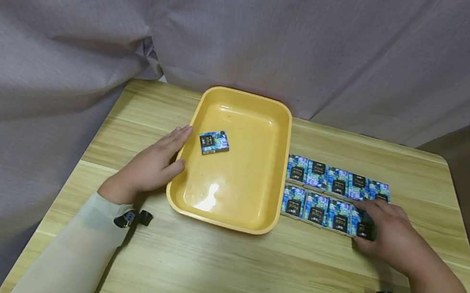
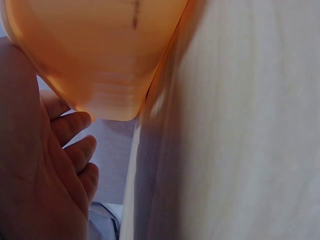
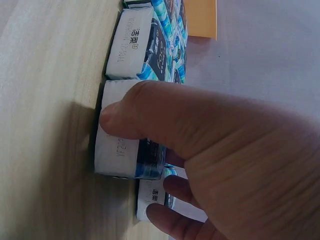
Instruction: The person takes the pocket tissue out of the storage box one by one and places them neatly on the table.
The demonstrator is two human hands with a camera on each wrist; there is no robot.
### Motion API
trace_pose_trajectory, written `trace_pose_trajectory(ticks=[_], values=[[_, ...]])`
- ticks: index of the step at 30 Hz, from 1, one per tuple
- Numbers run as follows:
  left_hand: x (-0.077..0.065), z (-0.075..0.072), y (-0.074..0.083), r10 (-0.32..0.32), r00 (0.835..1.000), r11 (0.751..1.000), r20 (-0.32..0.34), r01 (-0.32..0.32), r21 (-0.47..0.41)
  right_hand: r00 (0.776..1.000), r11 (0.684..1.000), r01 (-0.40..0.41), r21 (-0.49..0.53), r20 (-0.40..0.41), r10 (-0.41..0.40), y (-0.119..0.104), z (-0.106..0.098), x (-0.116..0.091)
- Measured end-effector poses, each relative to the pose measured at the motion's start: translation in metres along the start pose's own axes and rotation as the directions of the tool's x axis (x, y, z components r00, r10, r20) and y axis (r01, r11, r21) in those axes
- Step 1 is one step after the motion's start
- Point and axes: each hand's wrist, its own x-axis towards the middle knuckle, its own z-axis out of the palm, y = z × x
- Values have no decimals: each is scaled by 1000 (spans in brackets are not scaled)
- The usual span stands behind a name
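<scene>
My left hand (image 1: pixel 150 166) rests against the left rim of a yellow plastic tray (image 1: pixel 239 181), thumb and fingers extended along the edge. A single blue floral tissue pack (image 1: pixel 214 142) lies flat in the tray's upper left. To the right of the tray, two rows of similar packs (image 1: pixel 315 209) stand side by side on the table. My right hand (image 1: pixel 398 237) pinches the rightmost pack of the near row (image 3: pixel 122 155); the thumb presses its white side in the right wrist view. That pack still touches or nearly touches its neighbour.
The wooden table (image 1: pixel 212 269) runs beneath everything, with its back edge against a grey curtain (image 1: pixel 248 32). The far row of packs (image 1: pixel 337 181) lies just behind the near one, close to the right hand's fingers. Black straps (image 1: pixel 125 218) sit on both wrists.
</scene>
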Motion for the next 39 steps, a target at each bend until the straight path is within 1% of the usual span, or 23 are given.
trace_pose_trajectory(ticks=[3, 10, 16, 21, 26, 33, 39], values=[[0, -1, 1, 4, 1000, 1000, -2, -4, -1, 1000, 1000, -5, 0, 3, 5, -1, -1, 0], [0, -1, 1, -3, 1000, 1000, 0, 3, 0, 998, 999, -42, -14, 40, 43, -5, -4, 1], [0, -1, 2, -7, 1000, 1000, 5, 7, 0, 999, 999, -28, -23, 30, 28, -9, -8, 0], [0, -1, 1, -6, 1000, 1000, 7, 6, -6, 1000, 1000, 13, -20, 0, -13, -15, -15, 1], [0, 0, -1, -4, 1000, 1000, 4, 4, -4, 996, 997, 64, -30, -60, -66, -25, -23, 5], [0, 0, 0, -9, 1000, 1000, 5, 9, -4, 984, 993, 117, -1, -134, -116, -47, -30, 12], [0, -1, 2, -17, 1000, 1000, 10, 17, -3, 974, 989, 147, 32, -180, -139, -66, -34, 21]])
